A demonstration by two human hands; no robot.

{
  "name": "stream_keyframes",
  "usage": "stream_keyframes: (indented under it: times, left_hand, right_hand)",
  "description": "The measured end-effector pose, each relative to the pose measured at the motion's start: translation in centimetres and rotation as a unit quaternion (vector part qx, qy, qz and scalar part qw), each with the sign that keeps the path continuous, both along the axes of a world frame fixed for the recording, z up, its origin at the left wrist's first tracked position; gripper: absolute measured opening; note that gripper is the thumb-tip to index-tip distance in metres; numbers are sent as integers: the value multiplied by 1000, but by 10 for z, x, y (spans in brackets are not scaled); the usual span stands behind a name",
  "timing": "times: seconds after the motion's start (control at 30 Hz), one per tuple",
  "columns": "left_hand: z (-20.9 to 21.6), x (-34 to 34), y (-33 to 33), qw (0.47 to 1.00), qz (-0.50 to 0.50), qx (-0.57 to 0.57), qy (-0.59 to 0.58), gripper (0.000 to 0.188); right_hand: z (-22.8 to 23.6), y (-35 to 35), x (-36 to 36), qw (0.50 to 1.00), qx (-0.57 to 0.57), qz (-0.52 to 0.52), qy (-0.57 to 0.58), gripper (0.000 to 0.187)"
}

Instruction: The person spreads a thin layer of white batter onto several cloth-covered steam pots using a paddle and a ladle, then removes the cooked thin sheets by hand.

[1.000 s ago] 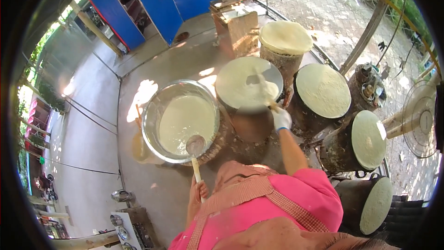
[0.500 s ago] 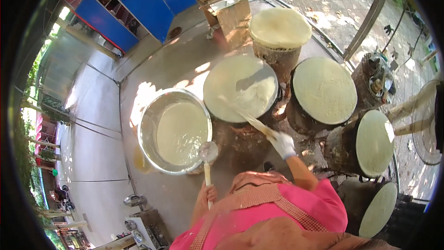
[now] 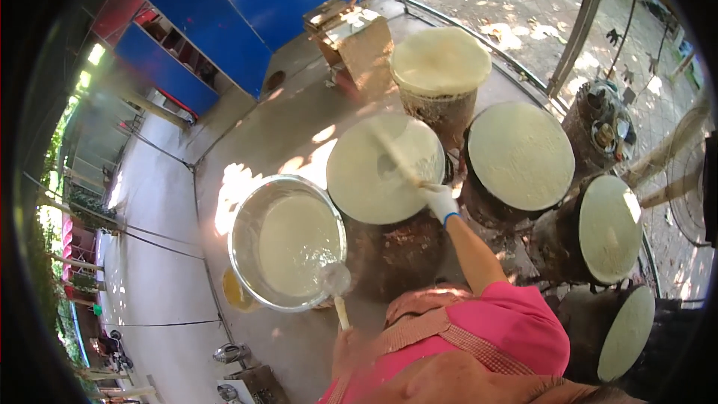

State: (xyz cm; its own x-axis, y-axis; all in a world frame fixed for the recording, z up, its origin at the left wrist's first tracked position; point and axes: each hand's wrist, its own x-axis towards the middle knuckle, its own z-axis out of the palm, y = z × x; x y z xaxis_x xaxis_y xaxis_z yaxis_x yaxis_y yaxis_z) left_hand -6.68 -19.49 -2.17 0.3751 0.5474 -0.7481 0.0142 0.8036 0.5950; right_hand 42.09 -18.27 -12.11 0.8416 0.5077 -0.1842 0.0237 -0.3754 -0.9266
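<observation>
I find the white-gloved right hand (image 3: 440,202) with its fingers closed round the grip of a long, pale wooden spreader (image 3: 406,168), whose blurred far end reaches over a round, cream-coloured batter layer (image 3: 355,187) atop a dark, drum-shaped stove (image 3: 404,247). The bare left hand (image 3: 348,348) is blurred, yet its fingers appear wrapped round the wooden handle of a round-bowled, greyish ladle (image 3: 335,278). That bowl sits at the near right edge of a wide, silver metal basin (image 3: 249,224); whether it touches the rim, I cannot tell. Risks I record: uneven pressure or a tipped spreader could tear or ridge the layer; too wide a sweep could push batter over the edge; a tilted ladle could drip outside the basin; the glove could brush a surface I judge hot
</observation>
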Motion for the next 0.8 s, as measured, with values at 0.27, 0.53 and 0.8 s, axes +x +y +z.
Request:
stream_keyframes:
  times: [0.27, 0.53, 0.8]
  left_hand:
    - [-24, -51, 55, 908, 146, -291, -263, 32]
    - [-17, -52, 78, 860, 148, -370, -317, 27]
    - [-51, -40, 102, 840, 122, -376, -371, 29]
  right_hand:
    - [40, -72, -43, 965, 76, -118, 222, 30]
    - [26, -91, -37, 996, 62, -52, -28, 36]
    - [67, -59, 5, 871, -293, 187, -348, 26]
